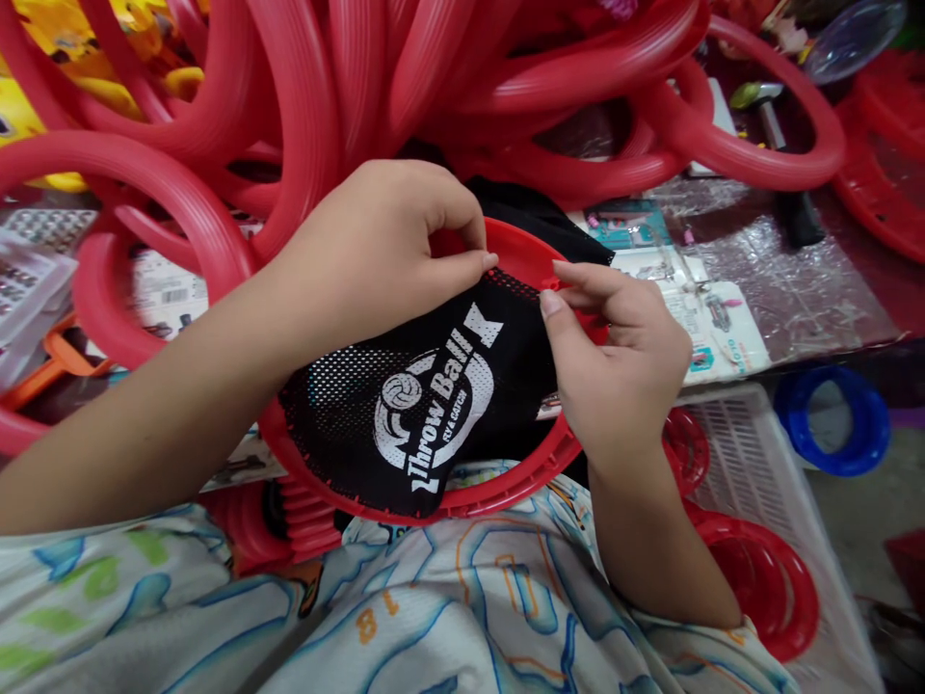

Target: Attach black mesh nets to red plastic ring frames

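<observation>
A round red plastic frame [506,487] rests on my lap with a black mesh net [405,405] stretched over it; white print on the net reads "Throw Ball". My left hand [376,260] pinches the net's upper edge against the far rim of the frame. My right hand [614,357] grips the net and the rim at the right side, thumb and forefinger pressed on the mesh edge. The far part of the frame is hidden behind my hands.
A big heap of red plastic rings [347,87] fills the table behind. Printed cards under clear plastic [723,328] lie to the right, with a hammer [766,106] beyond. A white crate [758,453] at lower right holds red round frames [758,578]. A blue ring [842,419] lies beside it.
</observation>
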Available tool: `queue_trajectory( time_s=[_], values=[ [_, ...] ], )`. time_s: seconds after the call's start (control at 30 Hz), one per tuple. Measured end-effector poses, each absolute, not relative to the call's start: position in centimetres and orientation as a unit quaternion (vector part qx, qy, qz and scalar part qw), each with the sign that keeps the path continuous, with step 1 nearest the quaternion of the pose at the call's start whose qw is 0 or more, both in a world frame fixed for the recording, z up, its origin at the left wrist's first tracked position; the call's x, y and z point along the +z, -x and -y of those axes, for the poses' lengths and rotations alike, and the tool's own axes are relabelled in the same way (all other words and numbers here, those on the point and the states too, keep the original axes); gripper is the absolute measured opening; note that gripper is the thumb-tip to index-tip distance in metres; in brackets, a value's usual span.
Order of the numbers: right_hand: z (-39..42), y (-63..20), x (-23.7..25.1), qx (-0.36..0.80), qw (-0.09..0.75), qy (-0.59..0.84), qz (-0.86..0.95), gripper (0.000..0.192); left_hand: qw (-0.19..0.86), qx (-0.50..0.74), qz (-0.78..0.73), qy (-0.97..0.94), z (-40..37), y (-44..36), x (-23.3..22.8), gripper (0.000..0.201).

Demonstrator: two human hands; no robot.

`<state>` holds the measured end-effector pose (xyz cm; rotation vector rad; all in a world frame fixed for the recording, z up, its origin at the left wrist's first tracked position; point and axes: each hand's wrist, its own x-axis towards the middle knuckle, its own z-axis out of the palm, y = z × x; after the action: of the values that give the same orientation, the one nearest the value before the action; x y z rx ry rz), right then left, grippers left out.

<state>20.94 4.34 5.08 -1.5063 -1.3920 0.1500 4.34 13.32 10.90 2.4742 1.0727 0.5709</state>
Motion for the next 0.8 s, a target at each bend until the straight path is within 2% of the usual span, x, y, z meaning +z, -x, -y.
queue_trajectory(
  time_s=[0.8],
  values=[
    [-5.04,-20.48,5.45,0.035,0.491,0.642,0.588,0.021,0.210,0.221,-0.366,-0.879,-13.15,-3.95,10.70,0.012]
  ],
)
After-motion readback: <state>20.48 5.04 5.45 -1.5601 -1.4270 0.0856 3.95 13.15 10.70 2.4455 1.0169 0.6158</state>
